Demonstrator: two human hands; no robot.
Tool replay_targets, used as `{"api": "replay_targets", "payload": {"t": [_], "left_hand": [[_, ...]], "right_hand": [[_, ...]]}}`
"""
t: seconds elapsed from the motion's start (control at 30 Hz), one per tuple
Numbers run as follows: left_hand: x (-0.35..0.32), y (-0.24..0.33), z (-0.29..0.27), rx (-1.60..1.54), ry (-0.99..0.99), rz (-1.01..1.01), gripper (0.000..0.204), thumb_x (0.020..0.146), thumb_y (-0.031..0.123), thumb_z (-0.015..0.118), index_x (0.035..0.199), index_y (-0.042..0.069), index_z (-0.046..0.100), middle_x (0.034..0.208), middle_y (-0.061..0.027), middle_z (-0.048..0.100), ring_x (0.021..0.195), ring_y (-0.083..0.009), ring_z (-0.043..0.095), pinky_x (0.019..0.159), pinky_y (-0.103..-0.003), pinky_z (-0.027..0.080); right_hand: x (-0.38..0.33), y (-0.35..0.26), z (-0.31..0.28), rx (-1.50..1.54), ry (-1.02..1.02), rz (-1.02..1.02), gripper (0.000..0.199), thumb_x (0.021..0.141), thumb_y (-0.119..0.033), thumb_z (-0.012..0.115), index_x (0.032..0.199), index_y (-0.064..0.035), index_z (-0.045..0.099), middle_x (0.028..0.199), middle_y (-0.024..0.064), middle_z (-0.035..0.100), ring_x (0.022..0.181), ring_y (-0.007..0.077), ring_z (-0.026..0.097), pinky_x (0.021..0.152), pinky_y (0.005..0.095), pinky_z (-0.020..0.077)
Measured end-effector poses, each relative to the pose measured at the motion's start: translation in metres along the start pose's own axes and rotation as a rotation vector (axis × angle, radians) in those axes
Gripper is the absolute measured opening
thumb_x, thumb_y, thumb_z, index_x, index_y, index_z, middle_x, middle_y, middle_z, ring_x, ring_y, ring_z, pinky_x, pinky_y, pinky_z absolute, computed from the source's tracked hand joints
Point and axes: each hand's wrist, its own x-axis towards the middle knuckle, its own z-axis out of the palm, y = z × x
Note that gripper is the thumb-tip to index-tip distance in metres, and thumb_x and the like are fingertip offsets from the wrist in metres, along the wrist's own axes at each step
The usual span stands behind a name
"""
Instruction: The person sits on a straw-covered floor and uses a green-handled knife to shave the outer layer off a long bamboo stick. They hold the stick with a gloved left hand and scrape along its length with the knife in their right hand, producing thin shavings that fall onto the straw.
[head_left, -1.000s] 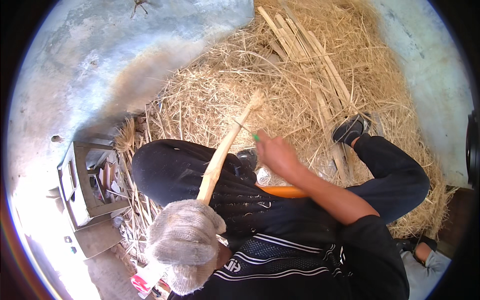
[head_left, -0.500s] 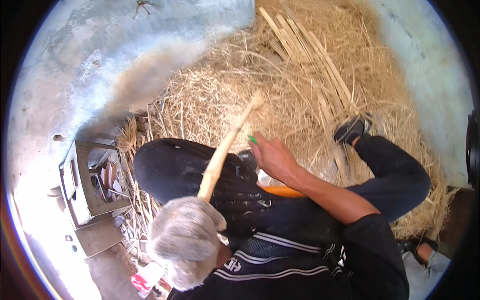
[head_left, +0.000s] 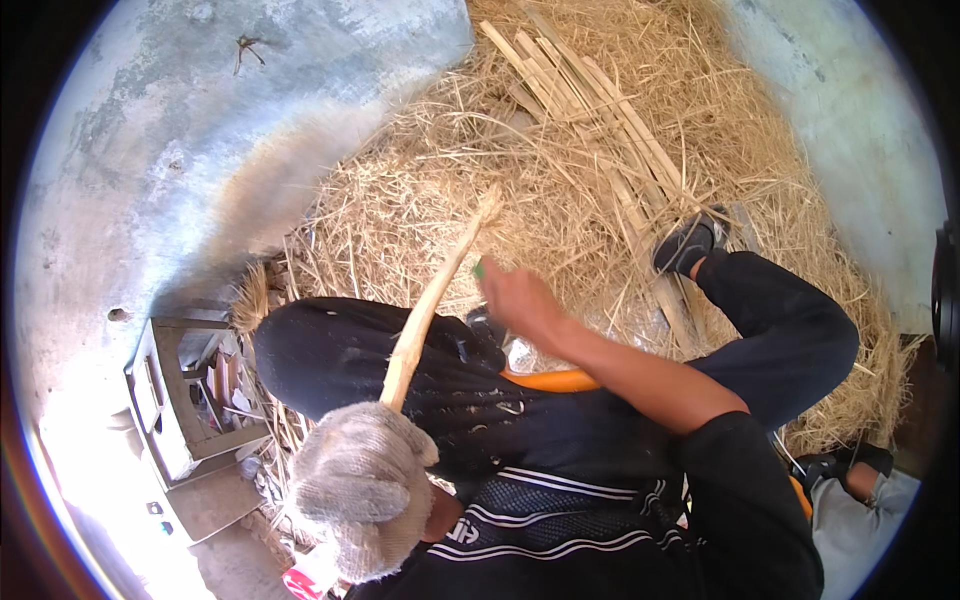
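My left hand, in a grey-white knitted glove, is closed around the near end of a pale bamboo strip. The strip slants away over my left thigh, and its far end is frayed into fibres. My bare right hand is closed just right of the strip, slightly smeared by motion. From its fist pokes the tip of a small green object; the rest is hidden by the fingers. An orange curved band lies under my right forearm, across my lap.
Shavings cover the floor. Long split slats lie at the far right, near my shoe. A wooden box frame stands left by the wall. Another person's grey-clad leg shows at lower right.
The whole view has tilted and shifted a little. My right hand has moved slightly left and farther away, still beside the strip. My left hand keeps its hold on the strip.
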Motion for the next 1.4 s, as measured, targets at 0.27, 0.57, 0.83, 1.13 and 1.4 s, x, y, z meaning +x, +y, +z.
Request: {"api": "replay_targets", "payload": {"t": [0.27, 0.57, 0.83, 1.13, 1.4], "left_hand": [[-0.001, -0.007, 0.005, 0.14, 0.001, 0.008, 0.02, 0.078, 0.015, 0.046, 0.062, 0.01, 0.034, 0.043, -0.0007, 0.03, 0.03, -0.0128, 0.027, 0.03, -0.028, 0.028], [0.009, 0.001, -0.004, 0.216, -0.056, -0.052, 0.023, 0.081, 0.014, 0.046, 0.061, 0.01, 0.036, 0.044, -0.0015, 0.03, 0.032, -0.013, 0.03, 0.034, -0.027, 0.032], [0.006, 0.012, -0.021, 0.219, -0.192, -0.188, 0.023, 0.062, -0.004, 0.065, 0.057, 0.006, 0.044, 0.05, -0.0067, 0.047, 0.043, -0.0202, 0.05, 0.045, -0.035, 0.05], [-0.004, -0.002, 0.002, 0.069, -0.035, -0.074, 0.032, 0.081, 0.02, 0.053, 0.055, 0.008, 0.036, 0.042, -0.0042, 0.035, 0.031, -0.0154, 0.035, 0.03, -0.029, 0.033], [-0.01, -0.003, 0.003, 0.047, -0.044, -0.041, 0.033, 0.073, 0.013, 0.06, 0.052, 0.009, 0.034, 0.042, -0.0041, 0.036, 0.032, -0.0156, 0.037, 0.033, -0.029, 0.038]], "right_hand": [[0.017, 0.006, -0.024, 0.146, -0.165, 0.211, 0.018, 0.095, -0.012, 0.046, 0.098, 0.0052, 0.05, 0.059, 0.0229, 0.059, 0.051, 0.0384, 0.062, 0.047, 0.0489, 0.05], [0.033, 0.048, 0.02, 0.075, -0.113, 0.283, 0.03, 0.1, -0.025, 0.045, 0.107, 0.0032, 0.052, 0.074, 0.0285, 0.063, 0.075, 0.0465, 0.065, 0.065, 0.0531, 0.0517], [-0.008, -0.061, -0.072, 0.243, -0.208, 0.008, 0.028, 0.1, -0.025, 0.046, 0.111, 0.0007, 0.047, 0.059, 0.0222, 0.058, 0.058, 0.0438, 0.061, 0.053, 0.0521, 0.0489], [-0.023, -0.04, -0.044, 0.276, -0.096, 0.034, 0.017, 0.097, -0.019, 0.051, 0.104, -0.0035, 0.048, 0.057, 0.0221, 0.056, 0.052, 0.0429, 0.058, 0.049, 0.052, 0.0454], [-0.005, 0.004, -0.03, 0.299, -0.167, 0.305, 0.018, 0.098, -0.019, 0.05, 0.103, -0.0019, 0.05, 0.054, 0.0218, 0.053, 0.049, 0.0412, 0.059, 0.048, 0.0513, 0.0449]]}}
